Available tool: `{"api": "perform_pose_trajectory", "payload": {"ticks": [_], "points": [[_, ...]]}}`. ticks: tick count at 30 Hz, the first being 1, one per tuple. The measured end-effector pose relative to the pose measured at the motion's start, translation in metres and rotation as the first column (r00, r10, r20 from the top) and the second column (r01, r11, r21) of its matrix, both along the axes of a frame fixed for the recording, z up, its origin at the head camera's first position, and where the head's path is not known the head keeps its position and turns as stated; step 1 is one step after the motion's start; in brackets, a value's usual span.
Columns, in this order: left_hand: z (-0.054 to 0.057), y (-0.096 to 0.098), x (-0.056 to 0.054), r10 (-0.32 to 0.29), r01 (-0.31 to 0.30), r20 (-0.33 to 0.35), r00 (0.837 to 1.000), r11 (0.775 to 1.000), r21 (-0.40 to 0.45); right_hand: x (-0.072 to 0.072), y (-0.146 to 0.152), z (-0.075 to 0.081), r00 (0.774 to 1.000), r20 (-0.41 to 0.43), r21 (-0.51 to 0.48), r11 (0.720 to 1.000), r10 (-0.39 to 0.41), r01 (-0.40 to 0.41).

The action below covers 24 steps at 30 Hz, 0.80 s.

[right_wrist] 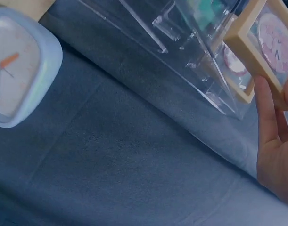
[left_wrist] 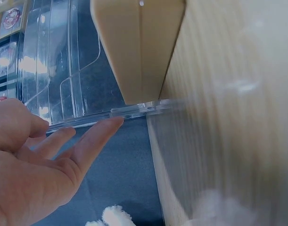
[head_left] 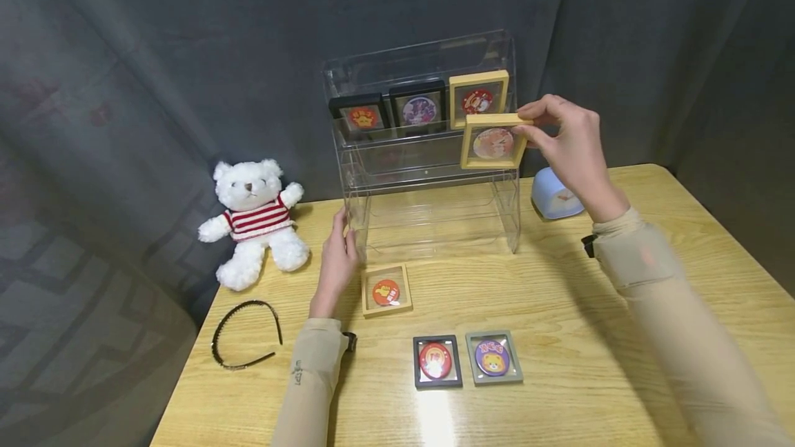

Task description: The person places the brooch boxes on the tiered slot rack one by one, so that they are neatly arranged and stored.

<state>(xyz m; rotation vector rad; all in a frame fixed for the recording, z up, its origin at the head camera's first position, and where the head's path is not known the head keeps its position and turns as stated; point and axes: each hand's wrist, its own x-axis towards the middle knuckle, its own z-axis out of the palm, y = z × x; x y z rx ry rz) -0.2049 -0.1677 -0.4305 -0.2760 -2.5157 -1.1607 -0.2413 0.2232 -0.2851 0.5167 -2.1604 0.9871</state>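
Note:
My right hand (head_left: 574,150) pinches the upper right corner of a yellow-framed display case (head_left: 493,167) with a pink round badge inside. It is held upright in front of a clear tiered display rack (head_left: 428,216). On an upper tier stand two black-framed cases, one with an orange-red badge (head_left: 363,116) and one with a purple badge (head_left: 419,110), beside another yellow-framed case (head_left: 478,99). With its fingers extended, my left hand (head_left: 338,261) touches the rack's left side edge, as the left wrist view shows. Close to that hand, a yellow-framed case (head_left: 386,291) lies flat on the table.
Nearer the front, a black-framed case (head_left: 437,361) and a grey-framed case (head_left: 494,357) lie on the wooden table (head_left: 577,378). A white teddy bear (head_left: 251,219) and black headband (head_left: 248,303) are at left. A blue clock (head_left: 555,195) stands right of the rack, before a dark curtain.

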Motion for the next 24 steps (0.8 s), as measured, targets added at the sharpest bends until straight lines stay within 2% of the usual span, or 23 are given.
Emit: {"api": "perform_pose_trajectory", "payload": {"ticks": [8,18,24], "points": [[0.0,0.0,0.0,-0.002,0.002,0.002,1.0,1.0,0.0,-0.017,-0.003,0.008,1.0,-0.014,0.021,0.999,-0.025,0.025],[0.003,0.0,-0.001,-0.008,0.008,0.014,1.0,1.0,0.001,-0.026,-0.011,0.015,0.997,-0.056,0.024,0.998,-0.057,0.059],[0.003,0.001,0.002,-0.008,0.008,0.007,1.0,1.0,-0.003,-0.037,-0.014,0.009,0.998,-0.036,0.078,0.995,-0.059,0.062]]}}
